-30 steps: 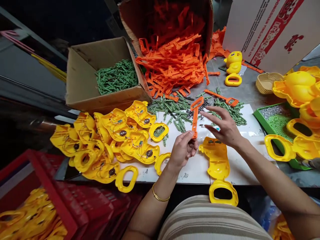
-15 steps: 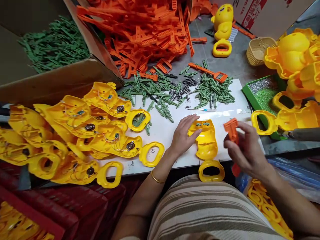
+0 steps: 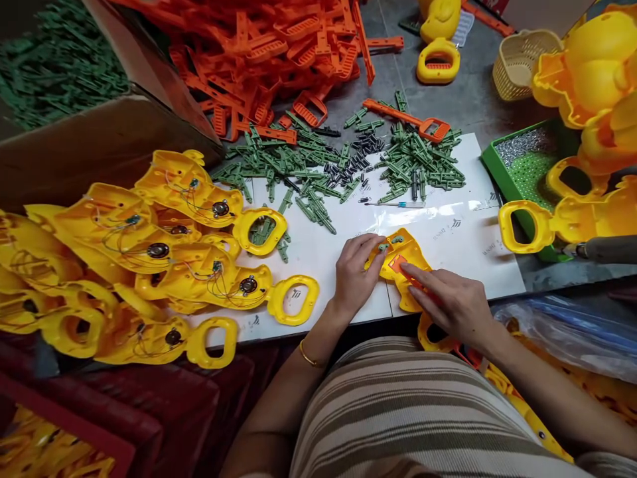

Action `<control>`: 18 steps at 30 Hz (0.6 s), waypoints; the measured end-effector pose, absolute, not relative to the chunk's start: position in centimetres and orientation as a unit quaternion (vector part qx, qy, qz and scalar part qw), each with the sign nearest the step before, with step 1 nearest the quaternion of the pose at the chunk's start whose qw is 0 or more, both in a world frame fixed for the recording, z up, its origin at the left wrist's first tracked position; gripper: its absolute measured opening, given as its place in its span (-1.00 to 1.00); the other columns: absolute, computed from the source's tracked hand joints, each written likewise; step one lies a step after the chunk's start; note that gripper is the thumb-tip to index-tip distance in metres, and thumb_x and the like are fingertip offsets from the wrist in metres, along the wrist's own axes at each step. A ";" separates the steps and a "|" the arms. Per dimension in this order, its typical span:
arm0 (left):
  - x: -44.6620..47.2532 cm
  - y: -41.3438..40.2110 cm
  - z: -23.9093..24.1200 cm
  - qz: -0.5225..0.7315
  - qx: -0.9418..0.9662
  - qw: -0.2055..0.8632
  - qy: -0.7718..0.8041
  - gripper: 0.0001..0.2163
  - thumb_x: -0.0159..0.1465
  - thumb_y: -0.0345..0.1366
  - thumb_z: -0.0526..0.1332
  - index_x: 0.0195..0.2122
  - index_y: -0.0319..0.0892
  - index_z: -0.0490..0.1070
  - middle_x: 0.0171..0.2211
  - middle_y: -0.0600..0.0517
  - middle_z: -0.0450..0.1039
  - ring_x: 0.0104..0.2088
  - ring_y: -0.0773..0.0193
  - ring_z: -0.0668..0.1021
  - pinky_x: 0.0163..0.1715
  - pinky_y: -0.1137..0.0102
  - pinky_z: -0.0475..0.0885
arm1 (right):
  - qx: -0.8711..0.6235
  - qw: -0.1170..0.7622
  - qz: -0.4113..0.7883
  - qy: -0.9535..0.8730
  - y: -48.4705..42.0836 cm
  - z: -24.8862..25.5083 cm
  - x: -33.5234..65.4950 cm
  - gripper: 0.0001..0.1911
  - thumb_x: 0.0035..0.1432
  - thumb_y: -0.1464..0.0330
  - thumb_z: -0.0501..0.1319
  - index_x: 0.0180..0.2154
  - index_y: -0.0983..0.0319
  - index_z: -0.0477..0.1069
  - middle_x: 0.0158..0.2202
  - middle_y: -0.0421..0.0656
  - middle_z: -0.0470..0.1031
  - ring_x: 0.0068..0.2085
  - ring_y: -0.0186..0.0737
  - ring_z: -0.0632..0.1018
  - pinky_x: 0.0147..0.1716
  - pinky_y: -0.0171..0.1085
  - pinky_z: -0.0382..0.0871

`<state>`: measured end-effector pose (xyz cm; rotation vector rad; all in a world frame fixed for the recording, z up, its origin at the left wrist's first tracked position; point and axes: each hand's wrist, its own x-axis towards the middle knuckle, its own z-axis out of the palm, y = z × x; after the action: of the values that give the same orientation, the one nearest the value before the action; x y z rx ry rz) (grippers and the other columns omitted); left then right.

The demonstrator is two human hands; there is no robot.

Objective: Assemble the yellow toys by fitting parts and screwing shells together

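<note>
A yellow duck-shaped toy shell half (image 3: 411, 300) lies tilted, hollow side up, at the front edge of the white board. Two small green parts (image 3: 397, 239) sit in its upper end. My left hand (image 3: 354, 273) pinches the shell's upper left edge, thumb inside. With its fingers stretched along it, my right hand (image 3: 455, 302) holds an orange plastic handle strip (image 3: 398, 263), its end down inside the shell. The strip's other part runs under my palm, mostly hidden, above the shell's yellow loop handle (image 3: 428, 332).
Yellow shell halves with wires and speakers (image 3: 199, 279) are stacked at left. Green plastic pieces (image 3: 298, 166) and black springs lie behind, before a heap of orange strips (image 3: 279, 60). A green tray (image 3: 490, 159) of small metal parts and a tan basket (image 3: 502, 76) stand right.
My right hand has moved left and brought the orange strip down into the shell. The shell has turned, its handle swinging right. My left hand has closed on its edge.
</note>
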<state>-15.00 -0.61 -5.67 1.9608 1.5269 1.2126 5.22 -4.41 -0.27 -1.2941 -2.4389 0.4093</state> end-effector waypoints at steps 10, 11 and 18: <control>-15.1 -0.8 -5.6 0.410 0.704 0.200 0.544 -0.78 0.34 -0.42 0.20 -0.02 -0.15 0.54 -0.07 -0.06 0.57 -0.03 0.22 0.59 0.03 0.29 0.53 | -0.498 0.168 0.183 -0.831 -2.6 -0.8 4.3 -0.58 0.39 0.29 0.09 0.22 0.13 0.39 -0.23 -0.10 0.48 -0.40 -0.30 0.53 -0.48 -0.33 0.45; -15.1 -0.9 -5.6 0.407 0.706 0.200 0.545 -0.77 0.34 -0.43 0.20 -0.01 -0.14 0.54 -0.07 -0.05 0.57 -0.03 0.21 0.59 0.03 0.29 0.53 | -0.500 0.168 0.182 -0.830 -2.5 -0.9 4.2 -0.58 0.38 0.29 0.09 0.22 0.12 0.39 -0.20 -0.08 0.46 -0.39 -0.30 0.53 -0.48 -0.33 0.46; -15.0 -0.8 -5.5 0.411 0.710 0.192 0.539 -0.79 0.37 -0.38 0.19 -0.02 -0.15 0.55 -0.08 -0.06 0.56 -0.05 0.22 0.59 -0.01 0.31 0.54 | -0.512 0.181 0.167 -0.823 -2.6 -1.2 4.0 -0.58 0.37 0.32 0.09 0.21 0.16 0.39 -0.21 -0.07 0.41 -0.37 -0.26 0.51 -0.54 -0.32 0.44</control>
<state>-14.98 -0.84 -5.49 1.9920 1.5121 1.1546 4.04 -2.58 -1.19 -1.4464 -2.3253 0.4705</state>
